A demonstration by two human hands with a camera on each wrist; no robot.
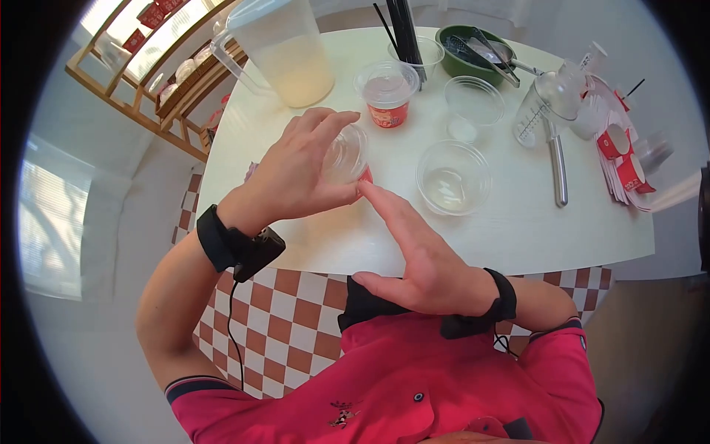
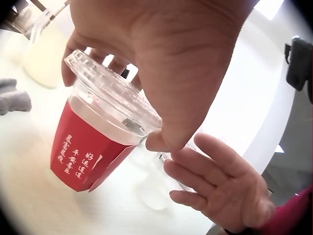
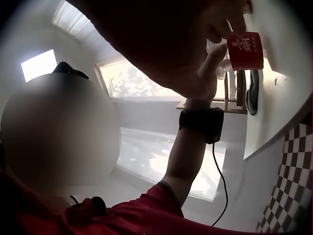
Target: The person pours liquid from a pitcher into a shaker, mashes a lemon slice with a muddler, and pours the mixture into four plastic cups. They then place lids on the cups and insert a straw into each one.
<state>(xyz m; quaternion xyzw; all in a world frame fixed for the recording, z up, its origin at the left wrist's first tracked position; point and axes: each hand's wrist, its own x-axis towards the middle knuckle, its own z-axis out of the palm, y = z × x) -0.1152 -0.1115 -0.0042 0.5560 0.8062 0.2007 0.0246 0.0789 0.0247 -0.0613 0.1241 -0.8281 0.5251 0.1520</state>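
My left hand (image 1: 292, 166) grips a clear plastic cup by its lid, with the thumb on the near rim and the fingers over the far side. The cup's clear lid (image 2: 112, 93) is tilted in the left wrist view, above a red paper sleeve (image 2: 90, 149) with white characters. In the right wrist view the same red sleeve (image 3: 245, 51) shows beyond the fingers. My right hand (image 1: 421, 259) is held out with straight fingers, its fingertips close by the left thumb and the cup's edge.
On the white table (image 1: 518, 237) stand a lidded pitcher (image 1: 296, 70), another red-sleeved cup (image 1: 388, 115), a clear bowl (image 1: 452, 181), black straws (image 1: 404, 37) and a green bowl (image 1: 484, 74) with utensils. At right are a marked clear shaker (image 1: 534, 111), a metal handle (image 1: 559, 174) and red sleeves (image 1: 630, 172).
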